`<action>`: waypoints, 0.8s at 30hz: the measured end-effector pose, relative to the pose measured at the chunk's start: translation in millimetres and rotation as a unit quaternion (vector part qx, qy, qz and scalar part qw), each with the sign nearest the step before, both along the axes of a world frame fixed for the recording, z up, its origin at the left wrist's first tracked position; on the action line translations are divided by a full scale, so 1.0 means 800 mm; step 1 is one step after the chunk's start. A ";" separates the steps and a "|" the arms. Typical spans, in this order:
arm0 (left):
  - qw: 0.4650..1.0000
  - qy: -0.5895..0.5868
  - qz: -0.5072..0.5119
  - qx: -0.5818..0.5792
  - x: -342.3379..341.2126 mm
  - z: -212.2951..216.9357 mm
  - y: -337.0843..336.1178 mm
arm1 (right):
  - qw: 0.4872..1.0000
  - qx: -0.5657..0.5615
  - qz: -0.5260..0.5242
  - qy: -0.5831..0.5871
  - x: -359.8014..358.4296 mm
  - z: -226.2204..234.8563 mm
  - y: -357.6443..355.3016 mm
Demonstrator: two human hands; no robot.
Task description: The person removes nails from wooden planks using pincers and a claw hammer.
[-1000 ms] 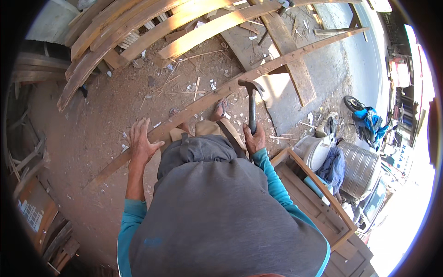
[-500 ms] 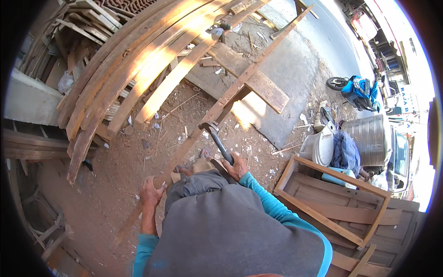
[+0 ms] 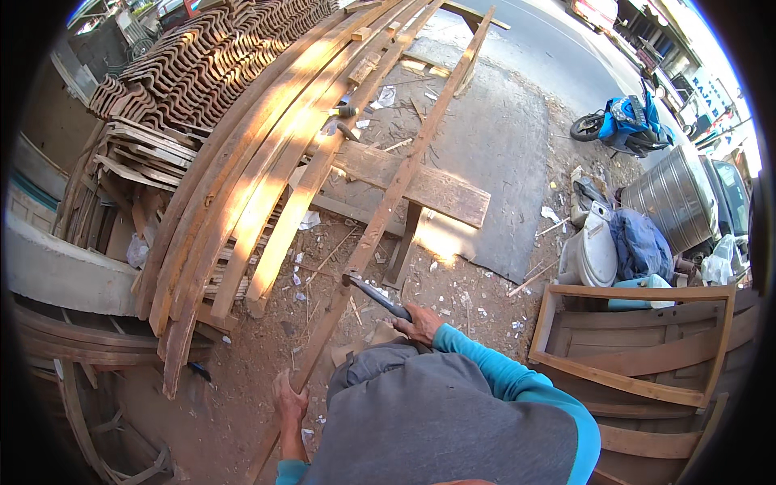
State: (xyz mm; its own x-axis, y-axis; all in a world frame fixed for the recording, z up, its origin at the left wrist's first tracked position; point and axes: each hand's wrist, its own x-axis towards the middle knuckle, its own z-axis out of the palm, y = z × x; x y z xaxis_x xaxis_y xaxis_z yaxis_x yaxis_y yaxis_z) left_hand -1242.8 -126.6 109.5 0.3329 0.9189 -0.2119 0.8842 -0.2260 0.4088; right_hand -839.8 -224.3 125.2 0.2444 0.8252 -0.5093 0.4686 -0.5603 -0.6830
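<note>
A long, narrow wooden beam [image 3: 386, 208] runs from the lower left up to the far right, lying across a short, wide board [image 3: 446, 196]. Near its lower end my left hand [image 3: 288, 398] is closed around the beam, thumb on the upper side. My right hand [image 3: 420, 325] grips the dark handle of a hammer [image 3: 381, 298]. The hammer's metal head rests at the beam's surface, ahead of my left hand; whether it hooks a nail there is too small to make out.
Several long planks [image 3: 230, 162] are stacked at the left, with a yellow-and-black tool [image 3: 343, 111] on them. Roof tiles [image 3: 218, 69] are piled behind. At the right lie a wooden frame [image 3: 630, 293], a metal drum [image 3: 671, 198] and a blue motorbike [image 3: 626, 128]. Wood scraps litter the ground.
The view has shifted, so the surroundings sit lower. The hammer has tilted, its handle now more sideways and its head turned at the beam. My left hand keeps hold of the beam.
</note>
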 end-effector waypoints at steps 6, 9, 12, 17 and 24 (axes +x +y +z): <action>0.989 0.052 0.068 -0.122 0.001 0.007 0.001 | 0.998 0.048 0.034 -0.023 0.007 0.007 0.015; 1.000 0.005 0.021 0.006 0.007 0.012 0.000 | 0.997 0.034 0.051 -0.036 0.016 -0.012 0.015; 0.991 -0.062 0.071 0.096 0.011 0.047 -0.011 | 0.997 0.074 0.025 -0.002 0.017 -0.012 0.010; 0.960 0.062 0.131 -0.241 -0.023 0.037 -0.002 | 0.998 0.042 -0.006 0.055 0.007 0.006 0.003; 0.980 -0.039 0.130 -0.145 -0.076 0.029 0.002 | 0.995 0.082 -0.052 -0.001 -0.034 0.007 -0.003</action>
State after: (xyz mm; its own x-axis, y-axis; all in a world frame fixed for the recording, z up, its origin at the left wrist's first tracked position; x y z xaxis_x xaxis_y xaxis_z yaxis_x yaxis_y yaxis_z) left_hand -1303.5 -124.7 133.0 0.1203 0.8797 -0.4600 0.8599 0.1392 0.4911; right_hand -867.1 -226.3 131.1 0.3339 0.8672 -0.3694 0.4142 -0.4871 -0.7689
